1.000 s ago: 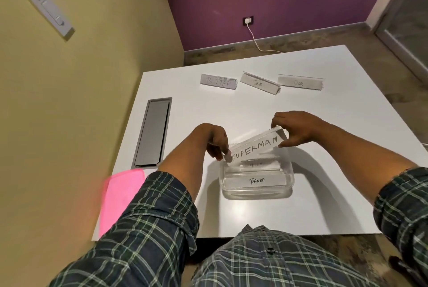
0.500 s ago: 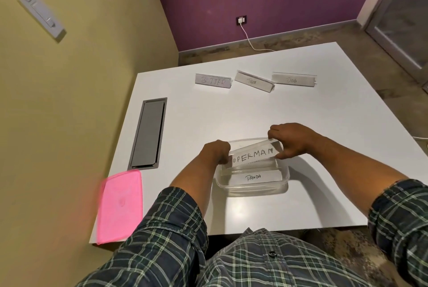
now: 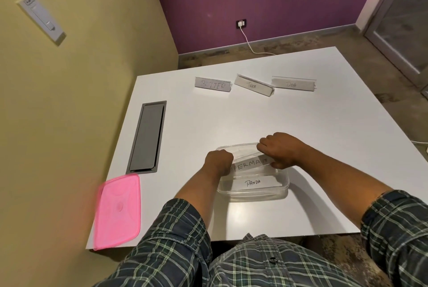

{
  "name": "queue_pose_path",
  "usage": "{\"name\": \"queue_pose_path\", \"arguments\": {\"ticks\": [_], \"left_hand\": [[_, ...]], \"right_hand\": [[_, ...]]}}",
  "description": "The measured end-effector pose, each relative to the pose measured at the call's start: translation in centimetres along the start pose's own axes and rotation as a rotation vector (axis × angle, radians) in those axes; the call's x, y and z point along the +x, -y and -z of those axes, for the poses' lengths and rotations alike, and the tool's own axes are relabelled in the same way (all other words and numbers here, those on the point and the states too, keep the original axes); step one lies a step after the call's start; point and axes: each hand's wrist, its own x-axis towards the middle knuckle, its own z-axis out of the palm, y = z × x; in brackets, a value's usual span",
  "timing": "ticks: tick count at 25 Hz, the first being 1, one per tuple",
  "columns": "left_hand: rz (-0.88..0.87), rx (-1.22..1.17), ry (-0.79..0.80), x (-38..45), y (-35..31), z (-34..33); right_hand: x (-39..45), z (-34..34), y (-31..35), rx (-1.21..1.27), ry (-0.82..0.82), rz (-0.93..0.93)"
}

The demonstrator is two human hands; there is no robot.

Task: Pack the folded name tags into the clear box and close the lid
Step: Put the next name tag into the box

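The clear box (image 3: 281,194) stands near the table's front edge. Inside it lies a tag reading PANDA (image 3: 253,183). Both my hands hold the SUPERMAN tag (image 3: 249,164) low inside the box: my left hand (image 3: 218,160) pinches its left end and my right hand (image 3: 279,149) its right end. Three folded tags stand in a row at the far side: the BUTTER tag (image 3: 213,84), the TIGER tag (image 3: 253,85) and the DOG tag (image 3: 293,84). The pink lid (image 3: 118,211) lies at the front left corner, overhanging the edge.
A grey cable hatch (image 3: 147,137) is set into the white table (image 3: 324,136) on the left. A yellow wall runs close along the left side. A white cable (image 3: 249,42) runs from a wall socket to the floor behind the table.
Both hands have lowered the SUPERMAN tag from above the box down into it, behind the PANDA tag. The head camera has tilted a little.
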Motion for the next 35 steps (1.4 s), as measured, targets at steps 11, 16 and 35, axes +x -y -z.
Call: {"name": "queue_pose_path", "arguments": {"ticks": [11, 16, 35], "left_hand": [[-0.029, 0.048, -0.061, 0.3, 0.2, -0.7], [-0.037, 0.021, -0.066, 0.5, 0.3, -1.5], [-0.123, 0.074, -0.144, 1.6, 0.4, -1.5]], "right_hand": [[1.4, -2.4, 1.2, -0.064, 0.067, -0.106], [2.4, -3.4, 1.9, -0.104, 0.121, -0.111], [3.1, -4.6, 0.7, -0.021, 0.159, -0.124]]}}
